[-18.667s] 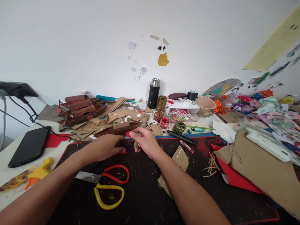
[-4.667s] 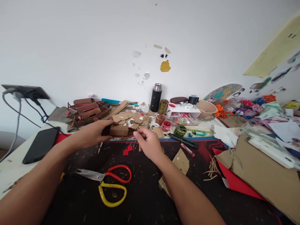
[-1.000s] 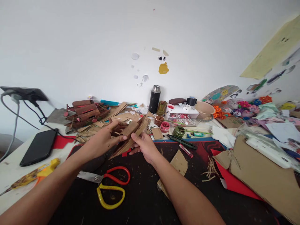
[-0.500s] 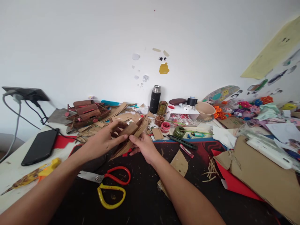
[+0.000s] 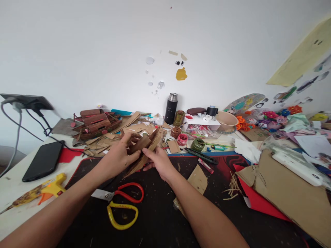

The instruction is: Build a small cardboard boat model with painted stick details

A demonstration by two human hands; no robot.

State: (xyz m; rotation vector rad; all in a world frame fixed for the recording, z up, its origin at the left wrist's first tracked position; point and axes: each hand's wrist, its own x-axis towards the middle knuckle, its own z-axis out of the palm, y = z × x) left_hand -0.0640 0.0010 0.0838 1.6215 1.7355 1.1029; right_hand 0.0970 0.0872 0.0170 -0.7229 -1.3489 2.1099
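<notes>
Between my hands is a brown cardboard piece, long and narrow, tilted above the dark mat. My left hand grips its left side, thumb on top and fingers behind. On the near right side, my right hand pinches the edge, its thumb close to the left thumb. Scissors with one red and one yellow handle lie just below the hands. The undersides of the cardboard and some fingertips are hidden.
A brown model boat and cardboard scraps lie back left. Behind stand a black flask and paint jars. A glue gun and phone are left; a large cardboard sheet is right.
My left hand and forearm have shifted slightly right and down along the cardboard, uncovering more of the mat's left edge. My right hand has barely moved.
</notes>
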